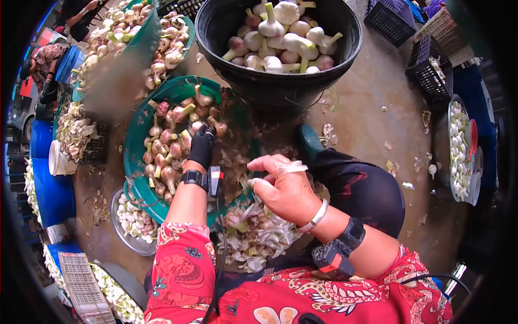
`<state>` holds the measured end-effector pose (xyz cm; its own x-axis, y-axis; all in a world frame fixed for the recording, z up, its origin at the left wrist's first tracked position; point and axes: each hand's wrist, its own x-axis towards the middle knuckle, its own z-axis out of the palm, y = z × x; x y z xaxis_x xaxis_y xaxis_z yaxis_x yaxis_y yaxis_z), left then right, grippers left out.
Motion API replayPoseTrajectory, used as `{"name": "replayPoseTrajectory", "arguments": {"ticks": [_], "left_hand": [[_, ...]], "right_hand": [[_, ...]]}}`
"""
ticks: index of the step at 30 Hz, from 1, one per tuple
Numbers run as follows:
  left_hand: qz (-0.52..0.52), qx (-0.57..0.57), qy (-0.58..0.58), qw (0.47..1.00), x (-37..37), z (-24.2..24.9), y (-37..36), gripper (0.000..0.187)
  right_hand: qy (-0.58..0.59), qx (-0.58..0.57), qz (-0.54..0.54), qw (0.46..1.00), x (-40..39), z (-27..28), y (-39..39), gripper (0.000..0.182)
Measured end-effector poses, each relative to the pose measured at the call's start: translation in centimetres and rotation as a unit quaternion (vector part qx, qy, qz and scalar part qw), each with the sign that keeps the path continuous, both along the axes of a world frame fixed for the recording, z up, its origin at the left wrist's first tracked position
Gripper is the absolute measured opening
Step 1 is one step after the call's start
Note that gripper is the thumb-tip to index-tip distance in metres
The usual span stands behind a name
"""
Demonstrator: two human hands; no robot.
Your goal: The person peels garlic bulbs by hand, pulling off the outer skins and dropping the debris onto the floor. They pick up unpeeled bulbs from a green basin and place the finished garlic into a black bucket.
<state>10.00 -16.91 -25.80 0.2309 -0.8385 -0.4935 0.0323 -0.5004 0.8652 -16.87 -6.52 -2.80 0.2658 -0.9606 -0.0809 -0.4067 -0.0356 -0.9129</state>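
My left hand (202,147), in a black glove, reaches into a green basin (133,156) of unpeeled garlic. Its fingers are bunched against a garlic bulb (218,127) near the basin's middle; their undersides are hidden. Bare and raised over the basin's right side, my right hand (286,189) has its thumb and forefinger apart, with nothing between them. A pale strip (291,167) lies across its fingers. Below both hands is a heap of papery garlic skins (259,232). Cleaned garlic bulbs (286,40) fill much of a black bucket (275,81) beyond the basin.
Another green tub (186,40) heaped with garlic stands at the far left, partly blurred. A clear bowl of cloves (135,218) sits left of the basin. Dark crates (429,70) and a basin of peeled garlic (458,151) are on the right. Another person (47,67) is at upper left.
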Motion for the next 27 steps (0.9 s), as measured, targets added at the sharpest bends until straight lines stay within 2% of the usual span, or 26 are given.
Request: {"name": "replayPoseTrajectory", "arguments": {"ticks": [1, 2, 3, 4, 5, 6, 7, 8, 9, 10, 11, 12, 14, 15, 16, 18, 19, 20, 22, 24, 26, 27], "left_hand": [[-0.119, -0.053, -0.206, 0.97, 1.1, -3.0, -1.9, 0.035], [-0.229, -0.106, -0.399, 0.882, 1.7, -5.4, -3.3, 0.03], [-0.295, -0.207, -0.554, 0.751, 0.7, -3.0, -3.5, 0.023], [-0.274, -0.232, -0.495, 0.791, 0.6, -4.2, -4.3, 0.024], [-0.341, -0.173, -0.51, 0.771, 0.7, -5.3, -5.1, 0.026], [-0.405, -0.11, -0.521, 0.744, 0.1, -3.9, -5.3, 0.029], [-0.473, -0.066, -0.541, 0.693, -0.6, -2.4, -5.1, 0.035], [-0.474, -0.064, -0.539, 0.693, -0.3, -3.1, -4.3, 0.035], [-0.406, -0.131, -0.434, 0.794, 0.2, -3.5, -2.6, 0.036], [-0.324, -0.194, -0.318, 0.87, 0.9, -3.6, -1.0, 0.038], [-0.283, -0.186, -0.251, 0.907, 0.0, -0.9, 0.6, 0.038], [-0.239, -0.176, -0.183, 0.937, -1.7, 3.5, 2.3, 0.038], [-0.274, -0.257, -0.249, 0.893, -3.1, 9.5, 5.0, 0.032], [-0.158, -0.203, 0.062, 0.964, -3.6, 9.4, 6.5, 0.027], [-0.042, -0.04, 0.4, 0.915, -3.7, 12.4, 7.5, 0.027], [-0.023, -0.093, 0.298, 0.95, -7.0, 18.4, 10.3, 0.03], [-0.055, -0.184, 0.161, 0.968, -7.7, 19.1, 11.5, 0.03], [-0.049, -0.117, 0.185, 0.974, -7.4, 20.7, 12.7, 0.03], [-0.034, -0.122, 0.143, 0.982, -7.4, 23.2, 14.3, 0.027], [-0.031, -0.131, 0.119, 0.984, -6.7, 24.2, 15.4, 0.025], [-0.015, -0.143, 0.104, 0.984, -6.7, 25.4, 16.4, 0.019], [-0.028, -0.15, 0.085, 0.985, -6.8, 26.1, 16.8, 0.019]], "right_hand": [[0.011, 0.004, -0.002, 1.0, 0.1, -0.3, -0.1, 0.025], [0.019, 0.015, 0.004, 1.0, 0.2, -0.6, -0.2, 0.026], [0.025, 0.032, 0.015, 0.999, 0.2, -0.7, -0.3, 0.026], [0.03, 0.047, 0.026, 0.998, 0.2, -0.8, -0.4, 0.026], [0.028, 0.078, 0.027, 0.996, 0.3, -0.9, -0.5, 0.027], [0.028, 0.077, 0.023, 0.996, 0.4, -1.2, -0.6, 0.027], [0.025, 0.073, 0.018, 0.997, 0.6, -1.1, -0.8, 0.025], [0.018, 0.07, 0.014, 0.997, 0.8, -0.9, -1.0, 0.024], [0.015, 0.073, 0.014, 0.997, 1.1, -1.0, -0.9, 0.024], [0.003, 0.073, 0.008, 0.997, 1.4, -1.0, -0.9, 0.024], [-0.009, 0.071, 0.003, 0.997, 1.5, -0.8, -0.9, 0.024], [-0.004, 0.112, 0.012, 0.994, 1.7, -0.4, -0.9, 0.034], [0.011, 0.036, -0.017, 0.999, 2.0, -0.7, -0.5, 0.054], [0.0, 0.009, 0.006, 1.0, 2.0, -0.7, -0.6, 0.074], [-0.023, -0.069, 0.005, 0.997, 2.3, -1.0, -0.5, 0.082], [-0.06, -0.078, 0.013, 0.995, 2.9, -1.3, -0.1, 0.086], [-0.128, -0.053, 0.006, 0.99, 3.2, -1.4, 0.1, 0.08], [-0.107, -0.082, 0.006, 0.991, 3.4, -2.3, 0.1, 0.069], [-0.197, 0.014, 0.024, 0.98, 3.9, -2.5, 0.8, 0.062], [-0.234, -0.018, 0.04, 0.971, 4.7, -3.0, 1.7, 0.056], [-0.369, 0.11, 0.045, 0.922, 5.1, -2.2, 2.6, 0.045], [-0.389, 0.1, 0.049, 0.915, 5.6, -1.8, 2.9, 0.035]]}}
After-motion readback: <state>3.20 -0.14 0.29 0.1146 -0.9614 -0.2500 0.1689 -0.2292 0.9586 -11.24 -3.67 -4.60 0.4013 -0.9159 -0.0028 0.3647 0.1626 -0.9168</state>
